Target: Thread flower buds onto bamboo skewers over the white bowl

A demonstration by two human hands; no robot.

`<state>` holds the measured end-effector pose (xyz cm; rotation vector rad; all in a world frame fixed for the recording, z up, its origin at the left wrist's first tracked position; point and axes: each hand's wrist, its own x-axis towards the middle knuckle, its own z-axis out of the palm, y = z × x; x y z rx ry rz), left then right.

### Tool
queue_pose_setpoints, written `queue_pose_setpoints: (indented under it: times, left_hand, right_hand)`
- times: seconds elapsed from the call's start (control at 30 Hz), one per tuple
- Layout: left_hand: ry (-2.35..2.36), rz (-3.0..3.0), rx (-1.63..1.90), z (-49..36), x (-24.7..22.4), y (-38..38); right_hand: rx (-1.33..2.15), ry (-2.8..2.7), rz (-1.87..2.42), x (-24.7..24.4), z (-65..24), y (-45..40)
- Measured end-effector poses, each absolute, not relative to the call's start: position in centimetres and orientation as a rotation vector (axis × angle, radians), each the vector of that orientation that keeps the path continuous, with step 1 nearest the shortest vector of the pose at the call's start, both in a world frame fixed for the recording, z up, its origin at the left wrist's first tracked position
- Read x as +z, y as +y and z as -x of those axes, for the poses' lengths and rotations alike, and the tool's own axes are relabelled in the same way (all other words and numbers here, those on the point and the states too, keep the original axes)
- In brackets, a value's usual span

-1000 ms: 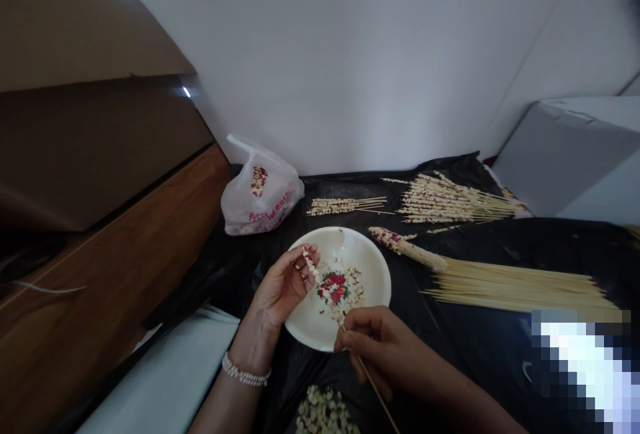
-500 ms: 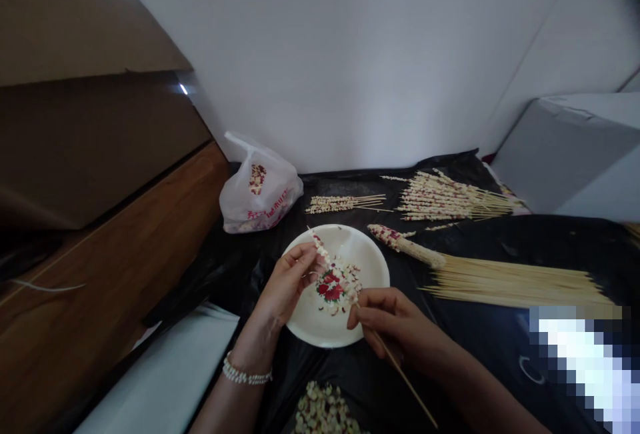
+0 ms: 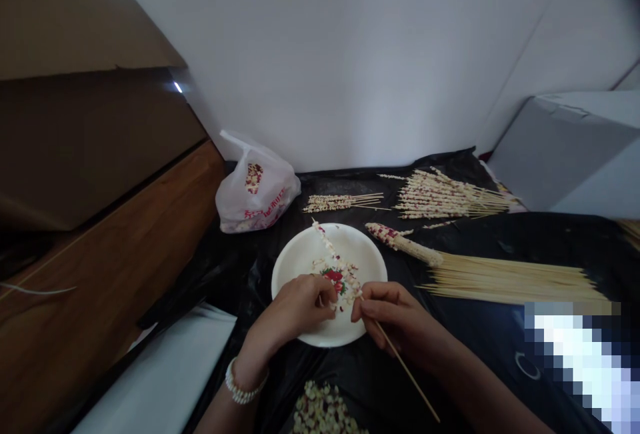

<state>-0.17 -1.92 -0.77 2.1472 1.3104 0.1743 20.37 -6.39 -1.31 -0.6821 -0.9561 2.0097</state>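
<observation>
My right hand [image 3: 395, 317] grips a thin wooden skewer [image 3: 407, 367], whose bare end slants down toward me. Pale and dark-red kernels [image 3: 327, 244] are threaded along its upper part, which crosses over a white bowl [image 3: 369, 257]. In the bowl lie loose kernels around a printed red flower. My left hand [image 3: 300, 307] is down at the bowl's near left side, fingertips curled together by the loose kernels; whatever they hold is too small to make out. A beaded bracelet [image 3: 240, 391] circles the left wrist.
Behind the bowl stand a white plastic bag [image 3: 260, 201] of kernels and a small row of threaded skewers [image 3: 330, 203]. A larger pile [image 3: 437, 195] lies right, above a partly stripped cob [image 3: 395, 239] and bare skewers [image 3: 510, 277]. Another kernel heap [image 3: 325, 411] is nearest me.
My left hand has left the threaded part of the skewer and moved down to the loose kernels in the bowl. My right hand still holds the skewer. The view has shifted slightly.
</observation>
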Motion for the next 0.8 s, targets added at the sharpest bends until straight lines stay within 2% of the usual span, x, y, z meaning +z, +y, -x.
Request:
queue_pose_setpoints:
  times: [0.47,0.8]
  left_hand:
    - [1.543,-2.378,0.004,-1.1,-1.6,-2.2]
    - [1.407,-2.428,0.022,-1.4,-1.8,-1.9]
  right_hand:
    - [2.008,-0.992,0.699,-1.5,-20.3,-6.5]
    - [2.009,-1.011,0.722,-1.3,-20.1,-6.5]
